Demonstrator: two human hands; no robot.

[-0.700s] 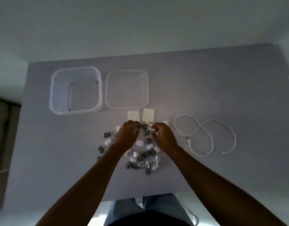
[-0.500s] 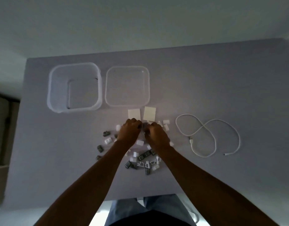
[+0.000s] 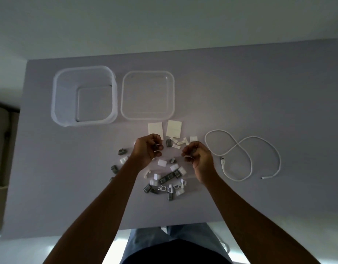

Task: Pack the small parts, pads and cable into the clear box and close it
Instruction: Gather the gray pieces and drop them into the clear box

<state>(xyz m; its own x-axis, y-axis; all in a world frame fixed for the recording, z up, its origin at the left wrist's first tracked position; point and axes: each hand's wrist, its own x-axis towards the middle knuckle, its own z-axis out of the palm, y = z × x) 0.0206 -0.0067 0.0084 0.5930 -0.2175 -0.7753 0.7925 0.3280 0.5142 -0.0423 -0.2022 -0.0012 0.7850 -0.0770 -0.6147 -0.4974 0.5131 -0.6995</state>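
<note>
Dozens of small parts lay scattered on the table, light, hard and probably slippery, best pinched at their edges. Your left hand curled its fingers round a few grey ones; your right hand pinched white pieces. Both hovered palms inward, near the pads, the clear box well apart

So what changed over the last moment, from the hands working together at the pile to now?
The left hand and right hand have drawn apart and turned fingers-up, each now holding small grey and white plastic parts picked from the pile. The clear plastic box holds nothing, its flat clear lid lies beside it, and the two cream square pads and looped white cable lie as before.
</note>
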